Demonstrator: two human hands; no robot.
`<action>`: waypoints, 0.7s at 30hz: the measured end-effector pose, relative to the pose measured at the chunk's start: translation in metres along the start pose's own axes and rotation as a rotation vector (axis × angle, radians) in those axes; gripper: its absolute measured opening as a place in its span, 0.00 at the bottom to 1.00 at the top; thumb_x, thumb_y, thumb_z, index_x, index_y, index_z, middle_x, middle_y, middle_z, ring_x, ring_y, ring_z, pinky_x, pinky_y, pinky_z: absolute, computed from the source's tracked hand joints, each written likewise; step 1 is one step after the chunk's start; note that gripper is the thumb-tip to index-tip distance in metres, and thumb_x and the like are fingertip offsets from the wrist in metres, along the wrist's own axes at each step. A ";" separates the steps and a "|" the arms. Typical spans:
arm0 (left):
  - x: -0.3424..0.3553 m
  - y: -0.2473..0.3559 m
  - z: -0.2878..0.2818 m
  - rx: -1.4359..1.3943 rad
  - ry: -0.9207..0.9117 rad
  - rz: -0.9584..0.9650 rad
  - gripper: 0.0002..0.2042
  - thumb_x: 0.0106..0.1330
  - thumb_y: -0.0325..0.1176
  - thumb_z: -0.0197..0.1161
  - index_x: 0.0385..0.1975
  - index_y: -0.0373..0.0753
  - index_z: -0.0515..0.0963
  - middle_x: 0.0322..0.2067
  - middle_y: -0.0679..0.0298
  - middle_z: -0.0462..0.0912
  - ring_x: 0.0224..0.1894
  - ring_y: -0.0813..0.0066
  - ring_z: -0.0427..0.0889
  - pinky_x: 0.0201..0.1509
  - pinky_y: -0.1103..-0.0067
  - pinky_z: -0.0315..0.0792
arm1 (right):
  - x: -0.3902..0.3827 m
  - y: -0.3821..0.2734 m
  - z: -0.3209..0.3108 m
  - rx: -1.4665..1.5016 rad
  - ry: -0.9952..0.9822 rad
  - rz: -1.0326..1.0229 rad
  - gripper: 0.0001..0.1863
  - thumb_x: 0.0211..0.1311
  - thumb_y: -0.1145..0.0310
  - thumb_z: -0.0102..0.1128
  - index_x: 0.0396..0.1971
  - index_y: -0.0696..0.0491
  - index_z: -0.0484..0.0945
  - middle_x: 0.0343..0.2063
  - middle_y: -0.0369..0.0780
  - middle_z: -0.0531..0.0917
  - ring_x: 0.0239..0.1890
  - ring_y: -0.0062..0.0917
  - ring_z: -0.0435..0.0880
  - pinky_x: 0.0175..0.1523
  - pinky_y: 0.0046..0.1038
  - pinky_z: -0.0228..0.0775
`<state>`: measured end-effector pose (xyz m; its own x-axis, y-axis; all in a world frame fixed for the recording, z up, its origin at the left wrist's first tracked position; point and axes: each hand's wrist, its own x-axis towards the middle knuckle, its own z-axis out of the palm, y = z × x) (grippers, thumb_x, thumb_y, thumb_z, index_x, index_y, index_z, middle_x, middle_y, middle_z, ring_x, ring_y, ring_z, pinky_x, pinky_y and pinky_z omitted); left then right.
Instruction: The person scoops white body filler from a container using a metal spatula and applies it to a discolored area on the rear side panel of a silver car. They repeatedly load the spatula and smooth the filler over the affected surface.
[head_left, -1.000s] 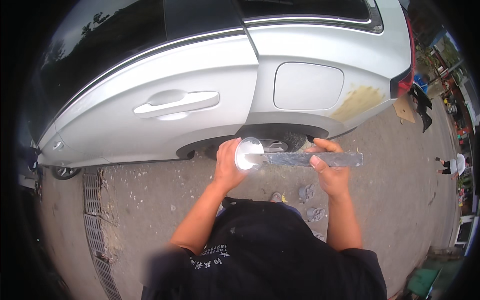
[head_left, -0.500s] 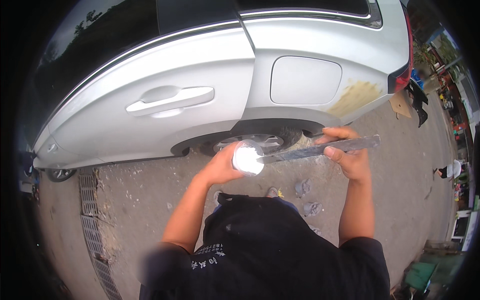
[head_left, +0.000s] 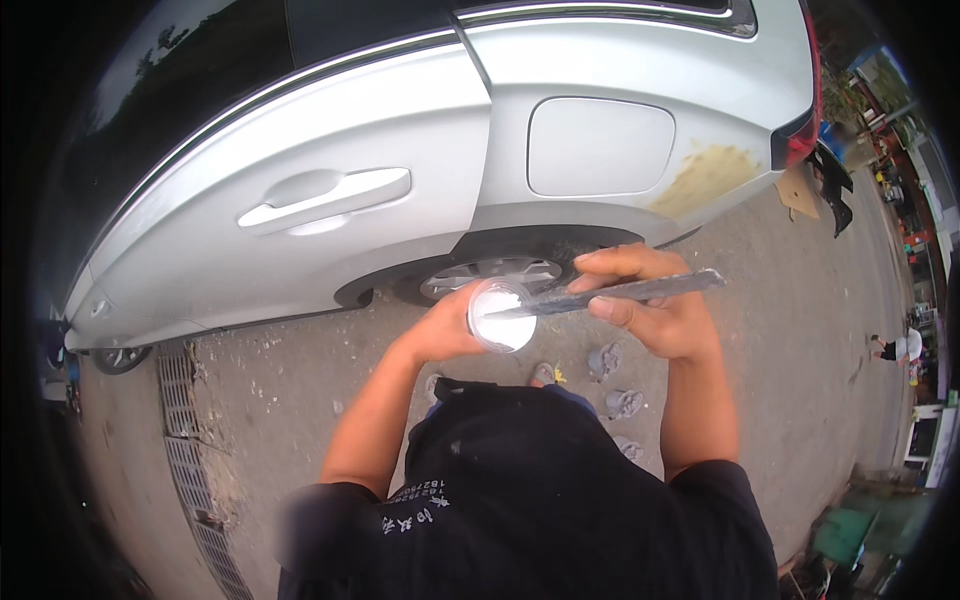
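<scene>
My left hand (head_left: pixel 438 328) is wrapped round a clear plastic cup (head_left: pixel 503 340) with bright white material in it. Between the thumb and fingers of my right hand (head_left: pixel 672 318) lies a long, flat, grey-smeared stirring stick (head_left: pixel 562 300). Its thin end reaches into the cup's mouth, touching the white material, while the other end sticks out past my right hand. Both hands are in front of a silver car (head_left: pixel 350 240), near its rear wheel (head_left: pixel 490 277). A yellowish sanded patch (head_left: pixel 708 178) shows on the car's rear panel, right of the fuel flap (head_left: pixel 600 146).
Several crumpled grey lumps (head_left: pixel 625 403) lie on the concrete ground by my feet. A drain grate (head_left: pixel 185 440) runs along the left. Cardboard (head_left: pixel 797 192) and a black part (head_left: pixel 834 192) lie behind the car. A person (head_left: pixel 900 346) is far right.
My right hand has moved left toward the cup, pushing the stick's end further in over the white material. The left hand still holds the cup in nearly the same place.
</scene>
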<state>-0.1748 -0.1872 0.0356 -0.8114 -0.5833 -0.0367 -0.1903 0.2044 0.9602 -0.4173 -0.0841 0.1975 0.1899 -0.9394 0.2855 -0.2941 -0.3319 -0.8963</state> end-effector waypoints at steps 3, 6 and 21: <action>-0.005 -0.002 0.009 0.116 0.154 0.020 0.38 0.41 0.34 0.78 0.57 0.38 0.71 0.53 0.59 0.77 0.57 0.64 0.75 0.62 0.70 0.69 | -0.007 -0.008 -0.007 -0.133 -0.189 -0.170 0.18 0.56 0.75 0.67 0.48 0.59 0.81 0.36 0.42 0.86 0.40 0.25 0.85 0.41 0.28 0.76; -0.007 -0.007 0.017 0.213 0.248 0.085 0.35 0.45 0.37 0.77 0.55 0.37 0.72 0.54 0.54 0.75 0.59 0.55 0.72 0.63 0.66 0.66 | -0.016 -0.012 -0.024 -0.024 0.044 -0.069 0.19 0.53 0.78 0.66 0.48 0.59 0.81 0.35 0.43 0.86 0.37 0.28 0.86 0.42 0.29 0.77; 0.000 -0.006 0.013 0.419 0.401 0.351 0.35 0.43 0.34 0.77 0.56 0.37 0.71 0.51 0.54 0.75 0.56 0.52 0.72 0.61 0.63 0.66 | 0.006 -0.028 -0.006 -0.167 -0.065 -0.304 0.18 0.51 0.78 0.67 0.45 0.57 0.82 0.34 0.43 0.86 0.33 0.30 0.85 0.37 0.29 0.76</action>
<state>-0.1810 -0.1780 0.0258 -0.6115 -0.6570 0.4410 -0.2167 0.6750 0.7053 -0.4134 -0.0806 0.2258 0.3504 -0.7896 0.5038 -0.3632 -0.6103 -0.7040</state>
